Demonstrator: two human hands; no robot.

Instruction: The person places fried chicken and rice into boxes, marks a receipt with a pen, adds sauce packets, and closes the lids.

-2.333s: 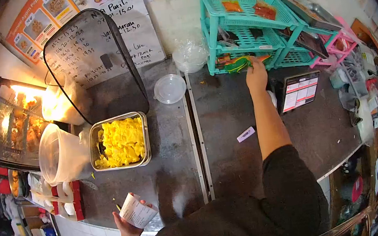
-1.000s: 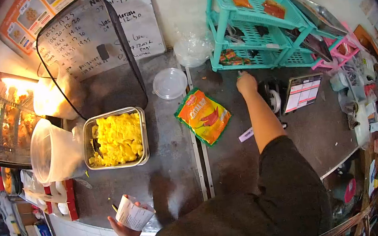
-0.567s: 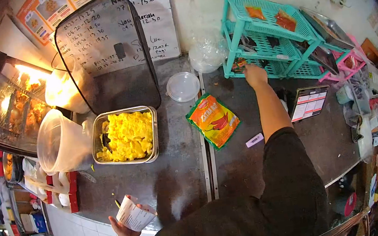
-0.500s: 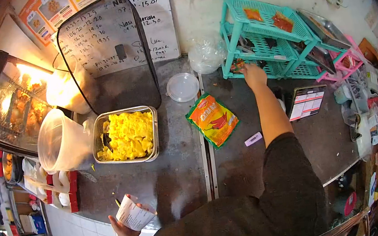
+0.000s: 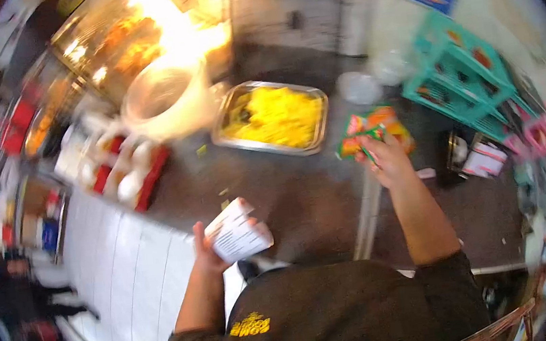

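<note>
My left hand [image 5: 210,254] is closed round a white printed paper packet [image 5: 236,235], held upright near the counter's front edge. My right hand [image 5: 391,157] pinches a small green and red sachet [image 5: 367,145]; motion smears its details. Behind those fingers lies a larger orange and green chili packet [image 5: 391,120] on the counter, partly covered by the hand. To its left, a metal tray [image 5: 263,146] holds a heap of yellow food [image 5: 283,116] with a dark utensil in it.
A teal basket rack [image 5: 459,76] stands at the back right, near a propped phone or tablet [image 5: 484,159]. On the left are a clear plastic tub [image 5: 166,102], a lit display case [image 5: 115,50] and a red egg carton [image 5: 151,178]. Another person [image 5: 25,289] is at far left.
My right hand has left the teal rack and come down over the chili packet, a small sachet now in its fingers. The left still holds the paper packet. The view has turned left.
</note>
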